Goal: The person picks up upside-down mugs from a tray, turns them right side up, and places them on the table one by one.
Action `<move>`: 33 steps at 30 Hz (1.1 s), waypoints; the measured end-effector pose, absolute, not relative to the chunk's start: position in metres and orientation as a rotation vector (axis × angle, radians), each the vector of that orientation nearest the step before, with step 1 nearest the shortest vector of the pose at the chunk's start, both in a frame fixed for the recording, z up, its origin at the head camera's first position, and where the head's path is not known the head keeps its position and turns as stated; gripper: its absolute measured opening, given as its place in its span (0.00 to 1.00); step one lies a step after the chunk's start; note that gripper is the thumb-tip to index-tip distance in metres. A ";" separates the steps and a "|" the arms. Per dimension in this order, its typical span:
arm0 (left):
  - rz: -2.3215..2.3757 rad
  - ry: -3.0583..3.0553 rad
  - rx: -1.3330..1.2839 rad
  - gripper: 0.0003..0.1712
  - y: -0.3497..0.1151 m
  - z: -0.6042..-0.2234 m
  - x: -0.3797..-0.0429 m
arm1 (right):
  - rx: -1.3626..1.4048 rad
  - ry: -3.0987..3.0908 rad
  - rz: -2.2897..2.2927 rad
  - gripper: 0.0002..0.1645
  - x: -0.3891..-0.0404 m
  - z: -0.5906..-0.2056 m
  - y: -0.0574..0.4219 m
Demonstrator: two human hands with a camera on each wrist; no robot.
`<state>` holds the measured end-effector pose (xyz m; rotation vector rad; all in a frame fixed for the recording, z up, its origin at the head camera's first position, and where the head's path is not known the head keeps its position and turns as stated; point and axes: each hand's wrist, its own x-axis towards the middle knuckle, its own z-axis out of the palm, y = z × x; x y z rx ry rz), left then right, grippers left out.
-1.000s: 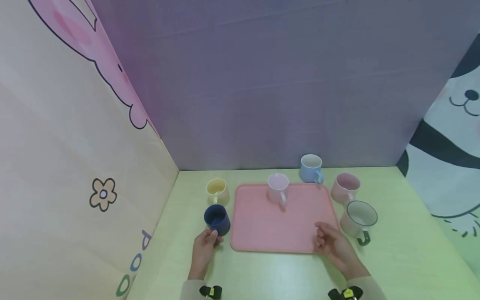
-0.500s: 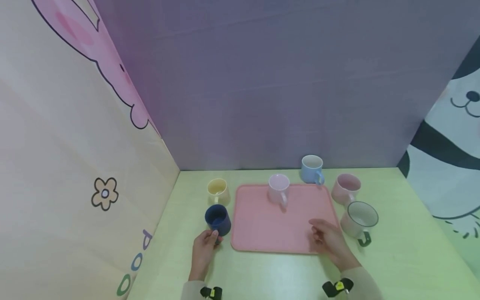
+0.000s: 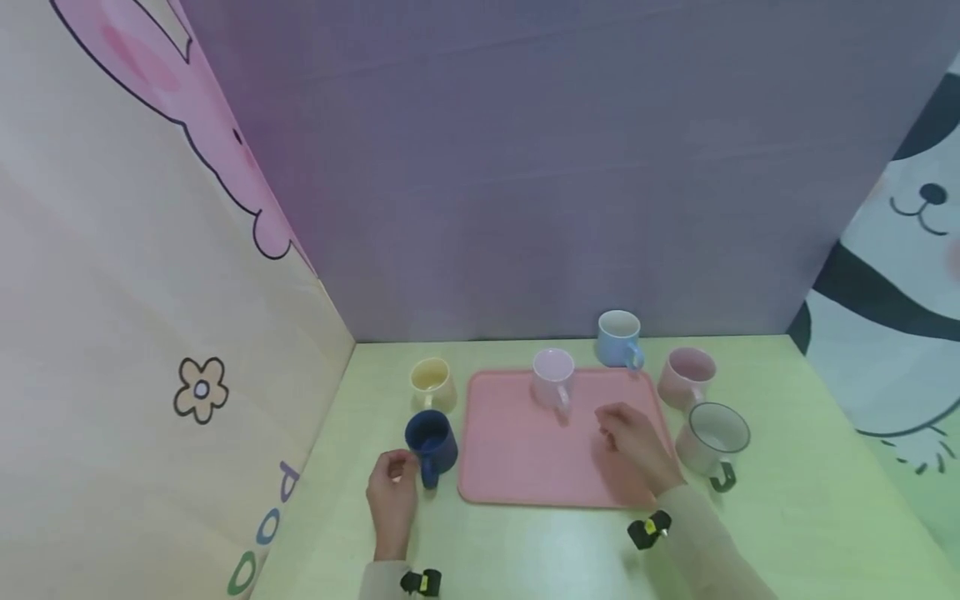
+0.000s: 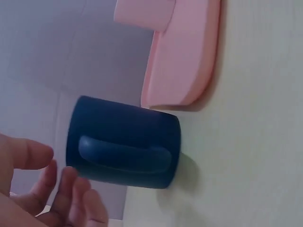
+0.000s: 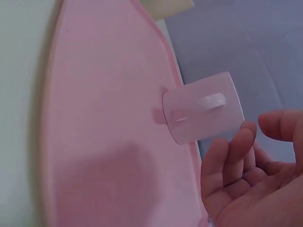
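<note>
A dark blue mug (image 3: 432, 442) stands upright on the table, left of the pink tray (image 3: 517, 467), its handle (image 4: 124, 155) toward the near side. Just left of that handle, my left hand (image 3: 393, 492) has bent fingers and holds nothing; whether a fingertip still touches the mug I cannot tell. Over the tray's right part hovers my right hand (image 3: 637, 442), fingers loosely curled around nothing. Closest to it, a pale pink mug (image 3: 552, 377) stands at the tray's back edge, its handle (image 5: 214, 101) facing the near right. In the right wrist view the fingers appear beside this mug's rim.
Behind the blue mug stands a yellow mug (image 3: 432, 385). A light blue mug (image 3: 618, 337) is at the back by the purple-grey wall (image 3: 525, 208). Right of the tray are a darker pink mug (image 3: 686, 377) and a white dark-rimmed mug (image 3: 712, 437).
My left hand has let go of the blue mug's handle and shifted left. My right hand has moved forward and left over the tray, toward the pale pink mug.
</note>
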<state>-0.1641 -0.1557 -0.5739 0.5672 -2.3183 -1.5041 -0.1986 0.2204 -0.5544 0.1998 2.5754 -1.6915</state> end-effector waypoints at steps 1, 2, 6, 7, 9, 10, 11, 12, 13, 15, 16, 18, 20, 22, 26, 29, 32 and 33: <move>-1.507 -2.280 0.561 0.04 -0.155 -0.572 -0.164 | 0.164 2.620 -1.665 0.21 -0.202 -0.554 0.219; -1.517 -2.240 0.547 0.04 -0.153 -0.569 -0.164 | 0.126 2.665 -1.644 0.19 -0.206 -0.553 0.216; -1.573 -2.121 0.465 0.04 -0.141 -0.560 -0.163 | -0.049 2.911 -1.541 0.11 -0.221 -0.550 0.206; -1.592 -2.107 0.442 0.04 -0.138 -0.558 -0.162 | -0.071 2.963 -1.515 0.09 -0.224 -0.549 0.202; -1.628 -2.105 0.397 0.04 -0.131 -0.555 -0.162 | -0.083 3.043 -1.439 0.08 -0.228 -0.548 0.196; -1.647 -2.108 0.379 0.04 -0.128 -0.554 -0.161 | -0.069 3.068 -1.398 0.09 -0.230 -0.547 0.194; -1.668 -2.107 0.363 0.04 -0.125 -0.553 -0.162 | -0.025 3.055 -1.358 0.11 -0.231 -0.546 0.191; -1.687 -2.106 0.350 0.04 -0.122 -0.553 -0.162 | -0.001 3.052 -1.320 0.13 -0.233 -0.545 0.188; -1.703 -2.102 0.335 0.05 -0.119 -0.553 -0.162 | 0.039 3.036 -1.278 0.14 -0.235 -0.544 0.186; -1.727 -2.105 0.320 0.04 -0.114 -0.553 -0.162 | 0.104 3.018 -1.197 0.16 -0.239 -0.542 0.182; -1.739 -2.106 0.310 0.04 -0.112 -0.553 -0.163 | 0.122 3.007 -1.166 0.17 -0.241 -0.542 0.180; -1.759 -2.114 0.291 0.04 -0.108 -0.553 -0.165 | 0.121 3.018 -1.118 0.16 -0.245 -0.543 0.178; -1.780 -2.132 0.266 0.04 -0.104 -0.552 -0.166 | 0.110 3.035 -1.084 0.14 -0.248 -0.546 0.178; -1.800 -2.154 0.230 0.04 -0.101 -0.553 -0.168 | 0.099 3.050 -1.059 0.12 -0.252 -0.548 0.177; -1.812 -2.204 0.151 0.05 -0.094 -0.553 -0.169 | 0.094 3.072 -0.990 0.10 -0.256 -0.551 0.175; -1.795 -2.229 0.103 0.04 -0.087 -0.553 -0.168 | 0.086 3.100 -0.925 0.12 -0.258 -0.554 0.172; -1.763 -2.250 0.041 0.03 -0.080 -0.552 -0.165 | 0.069 3.130 -0.876 0.16 -0.259 -0.556 0.169; -1.757 -2.257 0.023 0.02 -0.078 -0.552 -0.164 | 0.060 3.145 -0.857 0.16 -0.259 -0.557 0.168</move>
